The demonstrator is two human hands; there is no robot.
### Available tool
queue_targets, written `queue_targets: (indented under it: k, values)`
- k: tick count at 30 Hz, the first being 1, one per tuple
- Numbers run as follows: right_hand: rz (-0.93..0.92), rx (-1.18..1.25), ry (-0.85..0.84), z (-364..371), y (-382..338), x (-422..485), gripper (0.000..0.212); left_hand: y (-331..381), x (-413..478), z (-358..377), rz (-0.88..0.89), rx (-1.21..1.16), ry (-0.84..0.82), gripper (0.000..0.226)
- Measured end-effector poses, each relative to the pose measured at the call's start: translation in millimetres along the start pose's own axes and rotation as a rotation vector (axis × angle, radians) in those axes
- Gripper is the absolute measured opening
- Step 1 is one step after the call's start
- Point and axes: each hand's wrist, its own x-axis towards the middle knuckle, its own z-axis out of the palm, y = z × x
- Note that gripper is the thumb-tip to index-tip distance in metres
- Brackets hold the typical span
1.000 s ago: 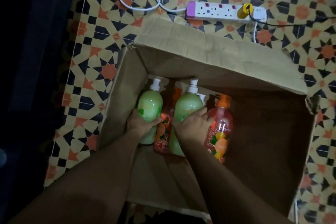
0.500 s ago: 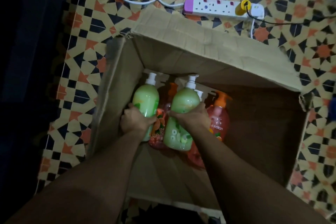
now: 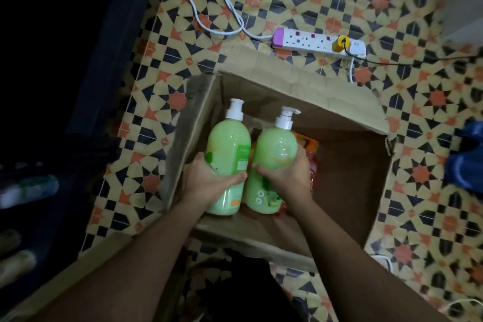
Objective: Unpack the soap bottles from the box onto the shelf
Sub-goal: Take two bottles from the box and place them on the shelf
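Two green soap bottles are held over the open cardboard box (image 3: 350,178), one in each hand. The left green bottle (image 3: 228,149) is clasped low on its body by the left hand (image 3: 205,181). The thumb is laid across the bottle's front, and the fingers are curled round the side nearer the box's left wall. The grip of the left hand is thus filled by that bottle. The right green bottle (image 3: 274,150) is clasped at mid-body by the right hand (image 3: 286,178). Here the thumb is stretched across the front toward the other bottle, and the fingers are wrapped round the side nearer the box's right wall. This grip is likewise closed round its bottle. Both forearms are extended forward from the bottom of the view and are brought together over the box's near edge. The bottles are carried side by side, very close together, with their white pump heads pointed toward the box's far wall. Inside the box, behind the right green bottle, orange bottles (image 3: 311,145) are partly seen. Beyond the box's far flap, a white power strip (image 3: 317,43) is laid on the patterned tile floor (image 3: 431,217).
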Motion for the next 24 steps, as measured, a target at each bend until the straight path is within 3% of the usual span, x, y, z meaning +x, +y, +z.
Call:
queue_targets:
  k: [7, 12, 16, 24]
  values:
    - [-0.176, 0.254, 0.020, -54, -34, -93, 0.099, 36, -90, -72, 0.247, -0.012, 0.007, 0.098]
    - [-0.356, 0.360, -0.029, -94, -95, -194, 0.094, 48, -180, -160, 0.394, -0.042, 0.133, 0.106]
    - [-0.532, 0.409, -0.118, -113, -156, -282, 0.089, 39, -259, -237, 0.474, -0.128, 0.300, 0.105]
    - [-0.931, 0.397, -0.255, -123, -271, -491, 0.104, -19, -450, -397, 0.572, -0.345, 0.682, 0.099]
